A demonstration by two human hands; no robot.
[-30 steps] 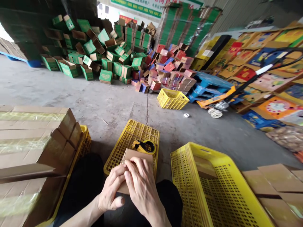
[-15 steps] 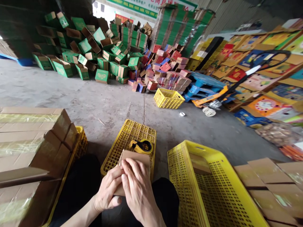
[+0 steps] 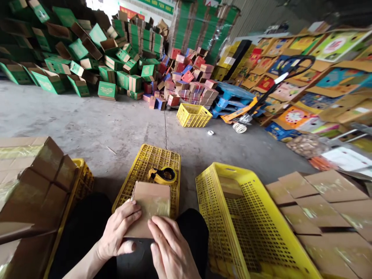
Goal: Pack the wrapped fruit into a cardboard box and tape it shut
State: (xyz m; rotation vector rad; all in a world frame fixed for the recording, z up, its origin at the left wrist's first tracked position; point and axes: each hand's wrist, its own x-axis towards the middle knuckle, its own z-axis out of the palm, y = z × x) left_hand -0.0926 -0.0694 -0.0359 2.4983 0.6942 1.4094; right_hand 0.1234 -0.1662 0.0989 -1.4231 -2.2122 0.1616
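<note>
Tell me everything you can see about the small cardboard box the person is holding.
The small cardboard box is plain brown, flat-sided and closed, with a glossy strip of clear tape along its top face. It lies tilted over the person's lap and the near edge of an upturned yellow crate. The left hand grips its left side; the right hand presses its near edge.

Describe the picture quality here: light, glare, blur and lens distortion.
Head view: soft daylight, with a blown-out bright opening at the top edge; glare on the tape across the small box held by the left hand and right hand; wide-lens bending tilts the green boxes; cardboard stack at left and flat boxes at right look smeared.
</note>
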